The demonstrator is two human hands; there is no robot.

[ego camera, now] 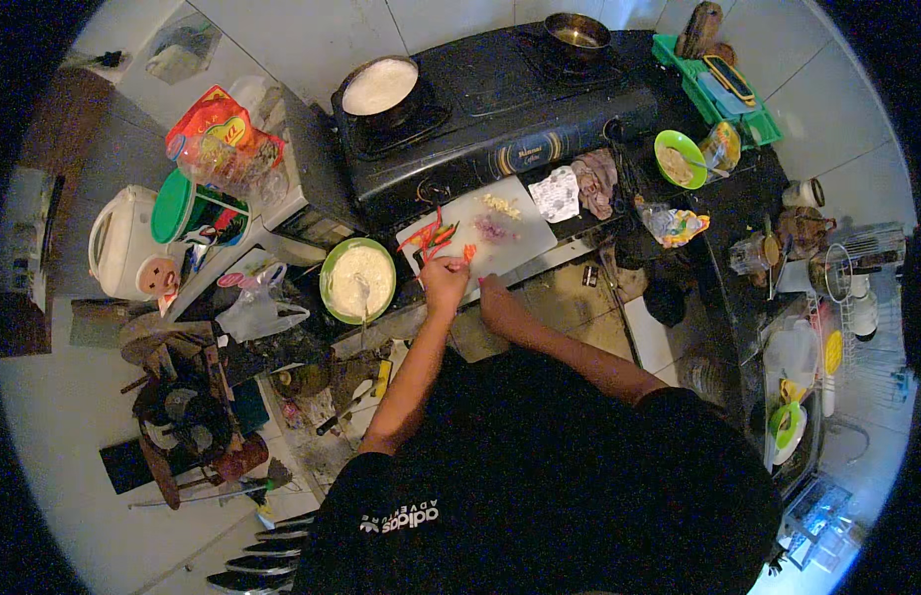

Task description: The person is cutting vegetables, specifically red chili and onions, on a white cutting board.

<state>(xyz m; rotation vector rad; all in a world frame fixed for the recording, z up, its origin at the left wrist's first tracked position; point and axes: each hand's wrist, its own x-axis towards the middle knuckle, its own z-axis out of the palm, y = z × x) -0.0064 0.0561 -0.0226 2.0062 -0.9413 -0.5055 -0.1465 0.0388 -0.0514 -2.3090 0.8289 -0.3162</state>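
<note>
My left hand [444, 281] rests at the near edge of a white cutting board [516, 249], fingers curled. Whole red and green chilies [434, 236] lie just beyond it. Cut red chili [469, 253] sits right by its fingertips; whether the fingers pinch a piece is hidden. Close by on the right, my right hand [496, 297] is at the board's near edge, its fingers mostly out of sight, and no tool shows clearly in it. Chopped purple shallot [495, 229] and pale chopped garlic or similar [502, 205] form small piles on the board.
Left of the board stands a green bowl of pale batter [359, 281] with a spoon. Behind is a black gas stove [498, 111] bearing a filled pan [380, 88] and a small pan [577, 31]. A lime-green bowl [681, 158] and a plastic packet [672, 223] lie right.
</note>
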